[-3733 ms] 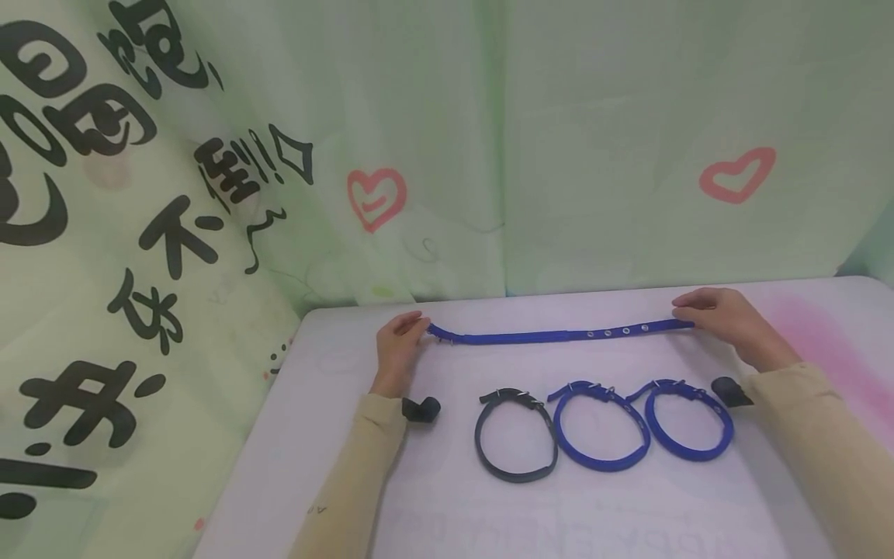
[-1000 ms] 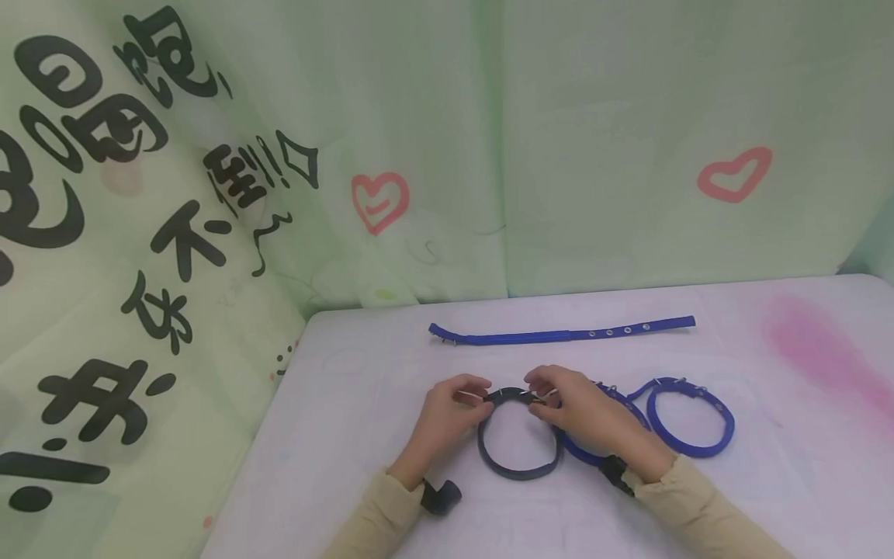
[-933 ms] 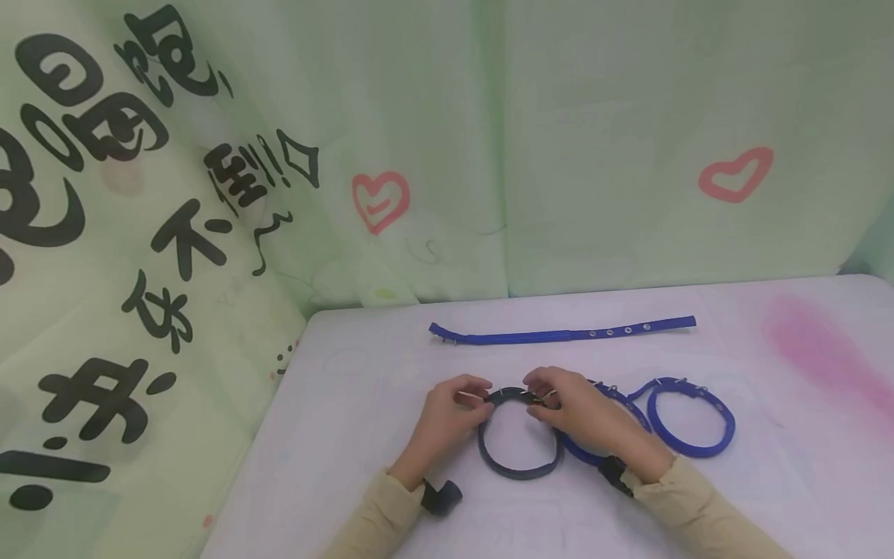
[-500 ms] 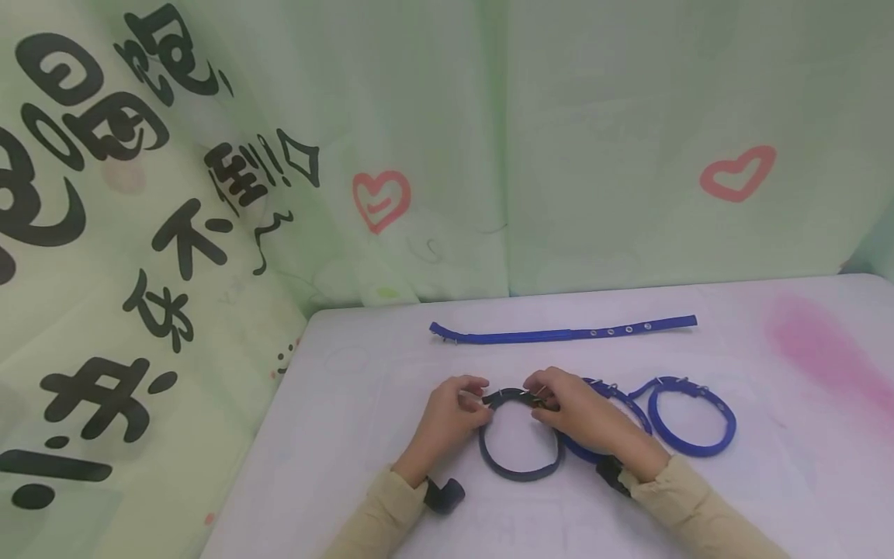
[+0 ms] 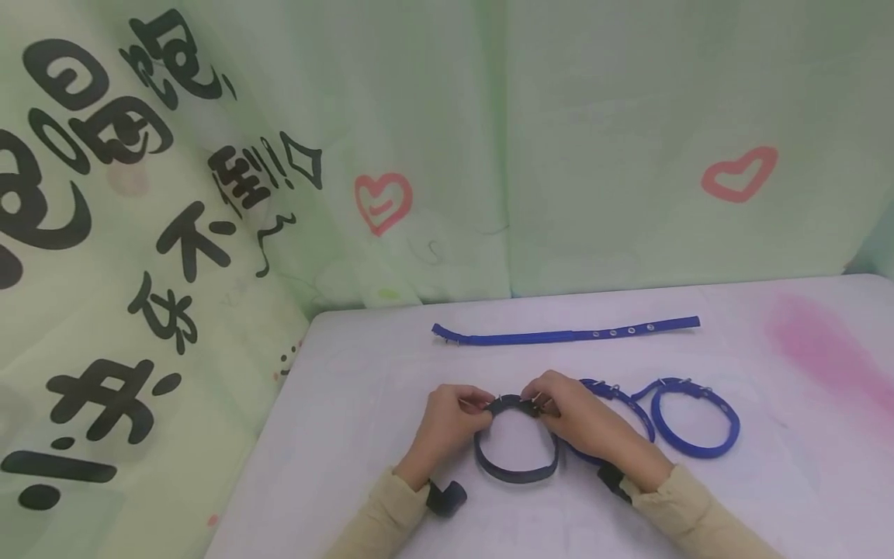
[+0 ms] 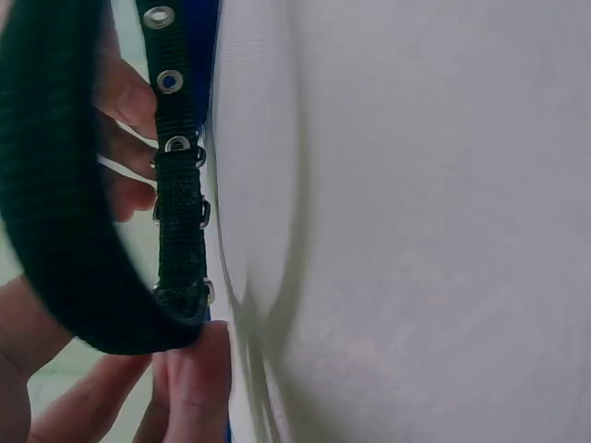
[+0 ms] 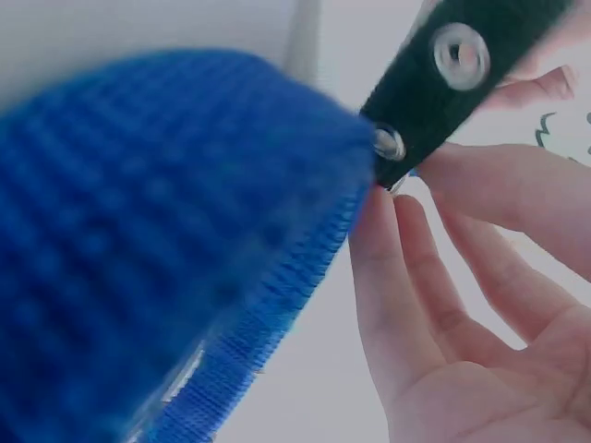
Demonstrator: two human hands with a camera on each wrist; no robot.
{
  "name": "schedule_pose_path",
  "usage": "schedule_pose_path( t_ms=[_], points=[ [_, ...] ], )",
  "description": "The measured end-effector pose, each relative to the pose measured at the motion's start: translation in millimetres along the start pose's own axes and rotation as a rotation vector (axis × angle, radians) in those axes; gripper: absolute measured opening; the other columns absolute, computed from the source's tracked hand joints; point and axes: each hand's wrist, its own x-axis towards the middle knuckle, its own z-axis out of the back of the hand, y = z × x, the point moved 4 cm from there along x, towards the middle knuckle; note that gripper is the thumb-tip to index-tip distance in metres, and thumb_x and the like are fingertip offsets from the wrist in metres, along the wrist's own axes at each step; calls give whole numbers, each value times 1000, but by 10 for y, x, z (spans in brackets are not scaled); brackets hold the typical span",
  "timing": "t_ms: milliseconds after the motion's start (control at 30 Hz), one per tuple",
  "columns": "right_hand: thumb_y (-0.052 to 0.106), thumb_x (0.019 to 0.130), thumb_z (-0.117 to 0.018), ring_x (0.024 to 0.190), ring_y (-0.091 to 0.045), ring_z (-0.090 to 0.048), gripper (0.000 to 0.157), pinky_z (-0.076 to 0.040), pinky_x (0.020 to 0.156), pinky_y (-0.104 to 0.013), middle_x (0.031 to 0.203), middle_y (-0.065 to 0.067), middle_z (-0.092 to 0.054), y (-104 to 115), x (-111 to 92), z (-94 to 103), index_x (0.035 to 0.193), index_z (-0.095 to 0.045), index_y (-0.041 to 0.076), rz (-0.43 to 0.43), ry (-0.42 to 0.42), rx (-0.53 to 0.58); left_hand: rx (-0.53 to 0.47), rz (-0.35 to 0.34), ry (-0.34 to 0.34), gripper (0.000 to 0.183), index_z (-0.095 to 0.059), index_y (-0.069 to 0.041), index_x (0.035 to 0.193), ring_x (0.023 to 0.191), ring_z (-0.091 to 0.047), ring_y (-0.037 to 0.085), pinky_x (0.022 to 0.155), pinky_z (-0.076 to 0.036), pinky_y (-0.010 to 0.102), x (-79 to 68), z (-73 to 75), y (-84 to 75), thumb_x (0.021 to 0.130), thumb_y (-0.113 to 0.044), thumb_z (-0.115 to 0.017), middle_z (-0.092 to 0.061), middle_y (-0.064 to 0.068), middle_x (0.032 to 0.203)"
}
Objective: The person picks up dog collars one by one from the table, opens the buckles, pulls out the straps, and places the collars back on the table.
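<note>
A dark green collar (image 5: 517,475), buckled into a ring, is between my hands in the head view. My left hand (image 5: 447,427) pinches it at the upper left, beside the buckled part. At the upper right my right hand (image 5: 583,419) pinches the same band. The left wrist view shows the dark collar (image 6: 55,231) standing on edge, with metal eyelets and rings along its strap; the left thumb (image 6: 199,388) presses its lower end. In the right wrist view a blue collar (image 7: 185,185) fills the foreground, and the right fingers grip the dark strap behind it.
A ring-shaped blue collar (image 5: 639,411) lies partly hidden under my right hand. Another blue ring collar (image 5: 698,450) lies to its right. A straightened blue collar (image 5: 520,338) stretches along the back of the white-covered table (image 5: 349,466). Printed curtains (image 5: 594,116) hang behind and at left.
Earlier both hands held the ends of the straight blue collar; it lies released at the back. They moved to the dark collar, gripped it, and its buckled side now tips up.
</note>
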Motion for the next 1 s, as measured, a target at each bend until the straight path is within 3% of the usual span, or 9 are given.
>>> schedule_pose_path(
  t_ms=[267, 633, 1000],
  points=[
    [-11, 84, -66, 94, -26, -67, 29, -58, 81, -40, 105, -11, -67, 89, -27, 78, 111, -66, 0, 5, -43, 3, -52, -16, -71, 23, -77, -12, 99, 74, -64, 8, 63, -54, 22, -63, 113, -55, 78, -4, -72, -70, -3, 84],
    [3, 89, -70, 95, -25, -69, 31, -59, 78, -38, 108, -12, -70, 91, -106, 140, 119, -63, 0, -53, -60, 13, -61, -103, -131, 21, -77, -13, 102, 81, -65, 9, 69, -56, 18, -156, 196, -135, 82, -6, -75, -72, -3, 92],
    [2, 88, -70, 84, -14, -69, 28, -57, 68, -25, 108, -12, -71, 120, -202, 298, 115, -66, 3, -6, -32, 54, -81, -167, -121, 23, -76, -15, 106, 90, -65, 10, 75, -56, 16, -304, 214, -271, 84, -6, -76, -72, -3, 101]
  ],
)
